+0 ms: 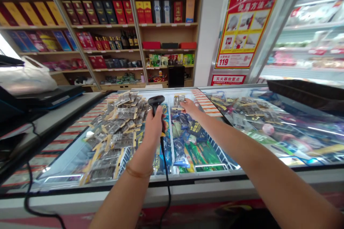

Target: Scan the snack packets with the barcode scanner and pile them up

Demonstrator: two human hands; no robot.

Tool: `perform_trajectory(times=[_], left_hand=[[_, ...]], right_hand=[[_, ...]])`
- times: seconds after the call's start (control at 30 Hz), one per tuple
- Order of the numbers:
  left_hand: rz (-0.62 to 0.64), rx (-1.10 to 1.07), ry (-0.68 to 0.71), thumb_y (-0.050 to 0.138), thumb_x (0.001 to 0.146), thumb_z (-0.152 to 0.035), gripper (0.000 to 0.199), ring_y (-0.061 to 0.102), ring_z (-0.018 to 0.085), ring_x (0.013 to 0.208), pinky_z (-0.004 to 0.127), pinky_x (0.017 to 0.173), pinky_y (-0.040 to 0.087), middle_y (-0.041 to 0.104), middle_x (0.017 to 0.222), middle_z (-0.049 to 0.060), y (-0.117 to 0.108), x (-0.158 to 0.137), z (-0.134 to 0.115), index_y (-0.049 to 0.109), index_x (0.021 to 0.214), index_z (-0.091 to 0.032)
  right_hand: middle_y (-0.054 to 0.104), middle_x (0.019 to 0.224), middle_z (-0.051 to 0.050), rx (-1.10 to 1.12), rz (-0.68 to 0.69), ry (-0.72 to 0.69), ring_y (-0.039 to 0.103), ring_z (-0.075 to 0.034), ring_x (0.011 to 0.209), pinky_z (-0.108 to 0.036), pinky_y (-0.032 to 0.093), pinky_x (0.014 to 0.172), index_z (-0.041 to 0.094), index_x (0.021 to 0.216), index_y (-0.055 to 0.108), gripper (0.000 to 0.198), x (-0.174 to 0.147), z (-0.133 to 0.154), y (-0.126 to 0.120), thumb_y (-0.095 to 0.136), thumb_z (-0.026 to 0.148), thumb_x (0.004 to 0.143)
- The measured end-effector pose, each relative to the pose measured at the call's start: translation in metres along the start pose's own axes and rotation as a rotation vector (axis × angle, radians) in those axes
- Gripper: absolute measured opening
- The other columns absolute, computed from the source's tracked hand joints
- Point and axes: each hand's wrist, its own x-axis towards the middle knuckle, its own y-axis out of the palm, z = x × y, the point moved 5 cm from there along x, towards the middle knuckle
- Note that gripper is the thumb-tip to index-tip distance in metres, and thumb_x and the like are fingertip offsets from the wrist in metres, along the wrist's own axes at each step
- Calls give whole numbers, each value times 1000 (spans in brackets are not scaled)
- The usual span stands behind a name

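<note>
My left hand [154, 123] is wrapped round the handle of a black barcode scanner [156, 100], whose cable hangs down over the freezer's front. Farther back, my right hand [190, 107] pinches a small clear packet with a tan card edge [177, 102]; its contents are too small to name. To the left of the scanner, many similar packets [123, 112] lie heaped on the freezer's glass top. Under both hands, blue and green frozen food bags [204, 154] show through the glass in white wire baskets.
More packets [249, 111] are spread over the right glass lid, near a dark brown tray [306, 93]. At the left, a white plastic bag [24, 78] rests beside dark counter equipment. Shelves of boxes [107, 12] and a red fire-hydrant poster [249, 21] stand behind.
</note>
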Motion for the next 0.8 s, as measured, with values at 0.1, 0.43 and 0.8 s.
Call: perform_trajectory(times=[0.1,0.43,0.8], left_hand=[[-107,-15,25,67,83,-57,39,47,7,37,22,35,34,57,67,-5,-37,11,-14,50,85,-22],[-242,7,0,65,88,-51,33,48,9,38,23,37,36,57,66,-5,-81,21,-19,48,86,-23],[76,-26,-72,66,82,-57,39,47,8,37,22,36,35,56,65,-7,57,4,42,48,87,-23]], right_hand=[[69,75,-2,10,88,-3,61,-12,55,-22,49,52,16,114,66,28,11,24,54,68,34,93],[55,150,-22,207,258,124,74,-18,65,-35,65,61,21,166,24,102,4,30,104,82,32,83],[67,135,-14,-387,-174,27,73,-24,105,-39,60,90,18,146,49,52,-6,-41,-131,57,23,95]])
